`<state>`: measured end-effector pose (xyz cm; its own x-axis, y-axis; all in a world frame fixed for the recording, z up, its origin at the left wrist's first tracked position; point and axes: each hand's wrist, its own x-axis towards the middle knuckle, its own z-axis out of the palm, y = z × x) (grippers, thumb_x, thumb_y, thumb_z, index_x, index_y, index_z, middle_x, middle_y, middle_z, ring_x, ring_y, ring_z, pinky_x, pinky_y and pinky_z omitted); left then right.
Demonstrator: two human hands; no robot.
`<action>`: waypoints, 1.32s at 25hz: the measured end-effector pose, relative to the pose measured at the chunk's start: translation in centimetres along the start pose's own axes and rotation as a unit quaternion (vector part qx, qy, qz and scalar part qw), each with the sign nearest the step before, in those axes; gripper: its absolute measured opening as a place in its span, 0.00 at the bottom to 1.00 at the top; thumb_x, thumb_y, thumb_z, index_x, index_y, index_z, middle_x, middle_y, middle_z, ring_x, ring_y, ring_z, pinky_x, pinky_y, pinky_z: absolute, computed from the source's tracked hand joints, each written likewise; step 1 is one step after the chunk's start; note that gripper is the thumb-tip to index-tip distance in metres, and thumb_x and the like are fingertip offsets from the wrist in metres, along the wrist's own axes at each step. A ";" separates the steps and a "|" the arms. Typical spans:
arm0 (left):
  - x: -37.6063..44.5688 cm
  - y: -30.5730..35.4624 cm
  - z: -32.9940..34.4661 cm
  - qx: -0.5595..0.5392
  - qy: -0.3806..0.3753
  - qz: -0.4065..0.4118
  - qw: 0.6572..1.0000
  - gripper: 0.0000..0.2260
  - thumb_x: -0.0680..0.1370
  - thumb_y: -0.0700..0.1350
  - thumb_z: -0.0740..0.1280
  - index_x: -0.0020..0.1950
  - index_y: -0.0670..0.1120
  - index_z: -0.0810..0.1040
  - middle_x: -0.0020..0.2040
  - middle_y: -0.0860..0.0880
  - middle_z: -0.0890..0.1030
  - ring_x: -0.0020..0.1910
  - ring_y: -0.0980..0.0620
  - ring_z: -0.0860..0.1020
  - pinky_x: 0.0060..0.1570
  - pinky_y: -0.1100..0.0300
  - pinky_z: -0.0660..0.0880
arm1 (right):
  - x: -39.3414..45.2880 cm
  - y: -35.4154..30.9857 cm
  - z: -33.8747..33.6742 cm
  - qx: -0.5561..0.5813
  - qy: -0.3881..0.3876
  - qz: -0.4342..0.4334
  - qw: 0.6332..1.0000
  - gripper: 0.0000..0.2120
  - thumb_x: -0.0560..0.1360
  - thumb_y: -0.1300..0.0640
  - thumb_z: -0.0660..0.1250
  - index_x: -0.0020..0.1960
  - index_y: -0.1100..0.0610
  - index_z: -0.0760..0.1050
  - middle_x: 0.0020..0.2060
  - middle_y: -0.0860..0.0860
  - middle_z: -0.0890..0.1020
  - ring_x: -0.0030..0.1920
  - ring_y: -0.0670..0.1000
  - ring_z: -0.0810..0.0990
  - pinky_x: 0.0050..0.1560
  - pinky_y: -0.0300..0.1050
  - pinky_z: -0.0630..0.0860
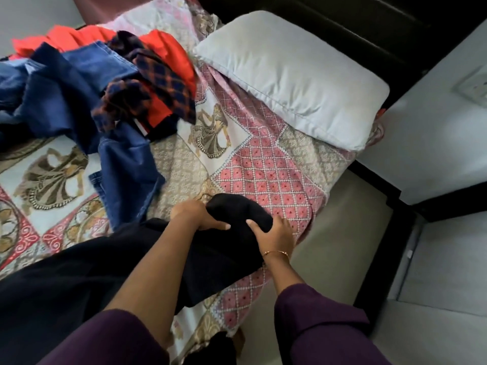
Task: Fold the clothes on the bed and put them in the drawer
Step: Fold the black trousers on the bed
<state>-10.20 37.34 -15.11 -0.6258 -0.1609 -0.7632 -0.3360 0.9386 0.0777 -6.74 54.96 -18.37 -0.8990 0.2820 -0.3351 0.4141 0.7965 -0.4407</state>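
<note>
Hands first: the left hand (196,216) and right hand (274,234) both clutch a bunched black garment (237,212) on the bedspread (263,167). Beyond the left hand, jeans (126,164) sprawl; farther off, orange cloth (168,51), and a pillow (292,75) past the right.

black garment (79,280) cut off left, drawer unseen

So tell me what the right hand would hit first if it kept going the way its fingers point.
The right hand already grips the black garment, fingers aimed up-left. Straight on, it meets more of that bunched cloth, then probably the left hand gripping the other side.
</note>
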 end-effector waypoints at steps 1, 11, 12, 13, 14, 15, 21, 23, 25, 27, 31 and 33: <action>-0.1 -0.1 -0.3 0.005 -0.055 -0.002 0.998 0.41 0.64 0.70 0.69 0.68 0.44 0.71 0.64 0.46 0.75 0.63 0.45 0.74 0.60 0.54 0.71 | 0.3 -0.1 -0.3 0.042 -0.027 -0.004 0.999 0.27 0.68 0.38 0.71 0.51 0.61 0.75 0.47 0.55 0.80 0.50 0.56 0.77 0.45 0.46 0.71; -1.2 1.0 -7.6 -0.437 0.001 0.142 0.888 0.12 0.72 0.39 0.72 0.54 0.41 0.78 0.48 0.44 0.81 0.41 0.49 0.80 0.47 0.56 0.76 | 4.8 -6.9 -6.8 0.167 0.139 -0.116 0.969 0.22 0.69 0.44 0.73 0.51 0.61 0.77 0.44 0.55 0.82 0.43 0.54 0.78 0.38 0.43 0.67; -0.2 1.2 -8.3 -0.444 0.073 0.155 0.879 0.14 0.72 0.41 0.73 0.56 0.41 0.77 0.50 0.44 0.81 0.44 0.48 0.79 0.49 0.56 0.74 | 5.8 -8.3 -7.4 0.179 0.162 -0.138 0.960 0.23 0.68 0.45 0.73 0.55 0.61 0.75 0.48 0.56 0.81 0.47 0.55 0.78 0.41 0.43 0.69; 0.9 1.2 -8.7 -0.419 0.157 0.153 0.881 0.18 0.72 0.44 0.73 0.59 0.42 0.76 0.53 0.44 0.80 0.49 0.46 0.79 0.52 0.55 0.74 | 6.7 -9.3 -7.6 0.198 0.159 -0.146 0.956 0.26 0.68 0.48 0.74 0.60 0.60 0.73 0.54 0.56 0.78 0.52 0.55 0.77 0.46 0.44 0.70; 1.9 1.1 -8.6 -0.356 0.244 0.128 0.893 0.23 0.71 0.48 0.74 0.64 0.44 0.72 0.57 0.43 0.78 0.56 0.44 0.76 0.57 0.51 0.72 | 7.6 -9.6 -7.5 0.202 0.138 -0.136 0.960 0.29 0.69 0.50 0.73 0.65 0.60 0.69 0.59 0.57 0.73 0.57 0.56 0.75 0.52 0.46 0.71; 2.5 0.9 -8.0 -0.275 0.321 0.084 0.903 0.29 0.71 0.50 0.73 0.68 0.45 0.68 0.62 0.42 0.74 0.61 0.41 0.72 0.61 0.48 0.69 | 8.1 -9.4 -6.9 0.186 0.104 -0.100 0.972 0.31 0.71 0.52 0.72 0.68 0.59 0.64 0.64 0.58 0.69 0.60 0.57 0.72 0.57 0.48 0.70; 2.7 -1.4 -0.9 -0.040 0.465 0.181 0.866 0.18 0.75 0.54 0.62 0.52 0.40 0.78 0.54 0.39 0.76 0.54 0.36 0.74 0.54 0.43 0.71 | 5.7 -5.9 -1.0 0.230 -0.002 0.197 0.953 0.21 0.78 0.53 0.62 0.65 0.66 0.66 0.65 0.63 0.71 0.63 0.62 0.72 0.58 0.49 0.69; 2.8 -2.3 0.7 0.010 0.448 0.202 0.871 0.23 0.75 0.59 0.57 0.49 0.41 0.80 0.54 0.40 0.79 0.58 0.37 0.75 0.61 0.41 0.65 | 4.7 -6.0 0.0 0.262 -0.044 0.208 0.941 0.22 0.78 0.47 0.61 0.58 0.67 0.72 0.57 0.60 0.78 0.58 0.60 0.76 0.55 0.48 0.70; 2.5 -3.3 2.1 0.064 0.441 0.198 0.873 0.29 0.76 0.63 0.53 0.55 0.41 0.80 0.61 0.40 0.77 0.67 0.37 0.69 0.68 0.39 0.55 | 3.9 -6.6 1.0 0.357 -0.091 0.207 0.906 0.24 0.74 0.47 0.67 0.60 0.66 0.73 0.55 0.54 0.79 0.55 0.55 0.77 0.58 0.48 0.73; 2.3 -4.1 2.7 0.081 0.436 0.200 0.874 0.35 0.76 0.68 0.47 0.63 0.42 0.76 0.68 0.39 0.71 0.71 0.36 0.63 0.68 0.36 0.53 | 3.5 -7.5 1.4 0.486 -0.107 0.199 0.844 0.24 0.72 0.59 0.71 0.65 0.63 0.69 0.60 0.56 0.77 0.57 0.56 0.78 0.60 0.53 0.75; 1.6 -4.1 2.4 0.072 0.399 0.221 0.887 0.38 0.74 0.72 0.44 0.73 0.47 0.63 0.75 0.40 0.61 0.74 0.37 0.56 0.68 0.34 0.51 | 3.9 -7.6 -0.2 0.614 -0.049 0.171 0.769 0.15 0.72 0.73 0.60 0.52 0.57 0.72 0.45 0.55 0.79 0.41 0.53 0.78 0.41 0.45 0.77; 1.6 -3.7 3.2 0.078 0.350 0.213 0.909 0.43 0.70 0.75 0.41 0.76 0.49 0.58 0.77 0.42 0.54 0.76 0.39 0.49 0.69 0.35 0.46 | 3.6 -6.8 -0.8 0.651 -0.071 0.169 0.737 0.15 0.72 0.74 0.57 0.46 0.56 0.72 0.42 0.53 0.79 0.41 0.51 0.77 0.39 0.43 0.75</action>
<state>-7.70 34.55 -18.71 -0.9885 0.1235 -0.0870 0.1110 0.9844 0.1362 -12.89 51.01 -15.89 -0.7276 0.2146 -0.6516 0.4800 -0.5193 -0.7070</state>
